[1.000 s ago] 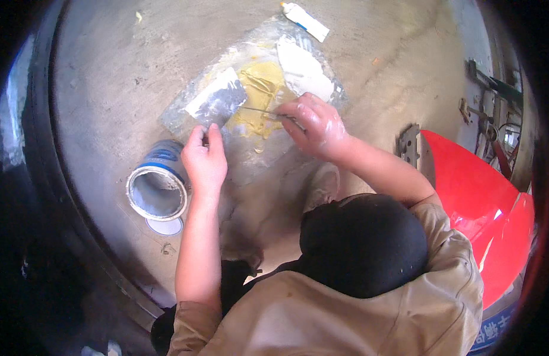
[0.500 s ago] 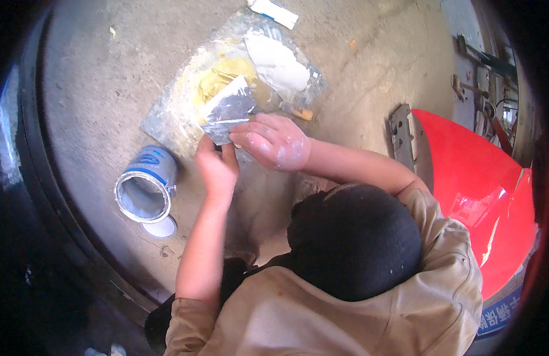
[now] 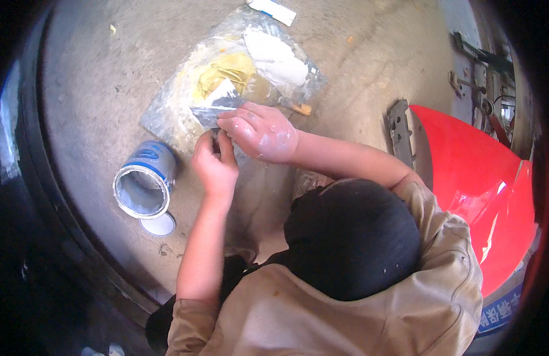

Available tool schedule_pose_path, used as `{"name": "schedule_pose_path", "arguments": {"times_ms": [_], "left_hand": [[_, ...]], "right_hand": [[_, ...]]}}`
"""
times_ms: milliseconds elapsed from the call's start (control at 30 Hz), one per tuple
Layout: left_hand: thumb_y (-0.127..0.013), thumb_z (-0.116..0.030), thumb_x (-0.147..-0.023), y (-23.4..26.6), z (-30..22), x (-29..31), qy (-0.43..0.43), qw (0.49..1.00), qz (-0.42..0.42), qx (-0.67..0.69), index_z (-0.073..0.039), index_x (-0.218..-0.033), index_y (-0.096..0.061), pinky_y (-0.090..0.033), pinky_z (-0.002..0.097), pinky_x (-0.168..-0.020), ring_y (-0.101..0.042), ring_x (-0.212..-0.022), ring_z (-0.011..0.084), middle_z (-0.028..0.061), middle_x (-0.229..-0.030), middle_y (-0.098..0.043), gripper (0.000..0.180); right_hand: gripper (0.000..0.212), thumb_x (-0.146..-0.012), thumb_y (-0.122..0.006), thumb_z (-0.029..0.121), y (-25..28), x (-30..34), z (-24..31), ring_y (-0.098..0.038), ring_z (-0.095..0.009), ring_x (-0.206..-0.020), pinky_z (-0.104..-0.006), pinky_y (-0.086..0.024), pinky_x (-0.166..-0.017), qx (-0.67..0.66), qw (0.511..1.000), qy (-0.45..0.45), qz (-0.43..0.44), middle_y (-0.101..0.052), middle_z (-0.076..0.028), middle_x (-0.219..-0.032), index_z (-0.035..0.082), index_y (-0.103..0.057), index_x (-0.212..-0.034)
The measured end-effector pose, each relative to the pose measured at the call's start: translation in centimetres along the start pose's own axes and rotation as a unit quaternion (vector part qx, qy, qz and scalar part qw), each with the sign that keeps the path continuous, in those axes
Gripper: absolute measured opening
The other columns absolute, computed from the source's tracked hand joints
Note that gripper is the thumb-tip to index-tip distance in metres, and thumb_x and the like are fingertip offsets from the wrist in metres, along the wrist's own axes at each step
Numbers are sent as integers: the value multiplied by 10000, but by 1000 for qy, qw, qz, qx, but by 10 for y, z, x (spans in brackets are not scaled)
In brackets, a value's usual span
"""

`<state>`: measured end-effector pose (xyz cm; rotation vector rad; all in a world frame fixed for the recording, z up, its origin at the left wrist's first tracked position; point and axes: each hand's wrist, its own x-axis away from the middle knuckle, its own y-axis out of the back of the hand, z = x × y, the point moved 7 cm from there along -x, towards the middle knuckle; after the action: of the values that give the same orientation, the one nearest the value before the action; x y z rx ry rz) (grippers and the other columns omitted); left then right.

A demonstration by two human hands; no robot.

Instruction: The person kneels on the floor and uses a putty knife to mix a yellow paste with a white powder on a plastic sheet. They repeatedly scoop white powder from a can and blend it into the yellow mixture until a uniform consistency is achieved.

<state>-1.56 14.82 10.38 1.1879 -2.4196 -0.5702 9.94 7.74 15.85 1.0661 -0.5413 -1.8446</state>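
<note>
Both hands are together over the near edge of a putty-smeared mixing board [image 3: 161, 110]. A thin grey putty spreader [image 3: 206, 115] with white putty on it is tilted between them. My right hand [image 3: 263, 133], whitened with putty over its back, grips the spreader's right side. Below it, my left hand [image 3: 215, 166] is closed, thumb and fingers pinched at the spreader's near edge; the fingertips are partly hidden. Beyond the spreader lie a heap of yellow putty [image 3: 233, 68] and a broad patch of white putty [image 3: 275, 58].
Left of my hands an open tin [image 3: 152, 160] lies tipped, mouth towards me, beside a round lid [image 3: 158, 224]. A white tube [image 3: 273, 10] lies past the board; a wooden handle [image 3: 301, 108] sticks out at its right edge. A glossy red panel [image 3: 464, 178] stands at right.
The spreader has tilted, so less of its face shows. My right hand has shifted slightly left and up along it; my left hand stays almost in place, fingers more bent.
</note>
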Motion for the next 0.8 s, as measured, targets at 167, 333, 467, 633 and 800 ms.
{"name": "schedule_pose_path", "arguments": {"times_ms": [167,333,467,633,800], "left_hand": [[-649,-143,-938,1,5,2,-3,1000,-3,0,-6,-763,-570,-461,412,-588,-604,-617,316,159,-701,-616,236],[-648,-130,-940,7,19,0,9,999,-21,23,-9,-779,-573,-461,409,-576,-613,-623,317,147,-703,-625,215],[-645,-121,-944,10,18,-2,-46,999,-20,-8,-4,-795,-566,-472,396,-572,-630,-622,302,144,-701,-628,205],[-612,-111,-982,14,17,-2,-52,998,-21,40,22,-818,-564,-497,311,-562,-629,-605,173,94,-701,-628,217],[-595,-115,-1003,20,12,-1,-55,995,-21,85,30,-839,-563,-508,268,-565,-621,-611,119,69,-711,-629,221]], "right_hand": [[278,-744,-688,116,-9,0,-7,-666,-270,-833,-361,-565,-698,-7,1000,-26,0,-686,-94,-932,36,-627,-1004],[239,-761,-663,85,-17,0,-18,-681,-282,-836,-370,-568,-709,6,998,-64,9,-685,-99,-897,47,-633,-996],[213,-781,-641,69,-21,-3,-26,-686,-286,-832,-370,-566,-711,22,997,-67,19,-686,-104,-895,57,-630,-993],[181,-801,-624,81,-23,-6,-38,-685,-291,-827,-382,-565,-715,29,996,-83,22,-686,-111,-884,53,-626,-980],[165,-822,-616,88,-27,-9,-52,-684,-301,-826,-403,-564,-713,41,994,-95,23,-686,-121,-869,48,-632,-982]]}}
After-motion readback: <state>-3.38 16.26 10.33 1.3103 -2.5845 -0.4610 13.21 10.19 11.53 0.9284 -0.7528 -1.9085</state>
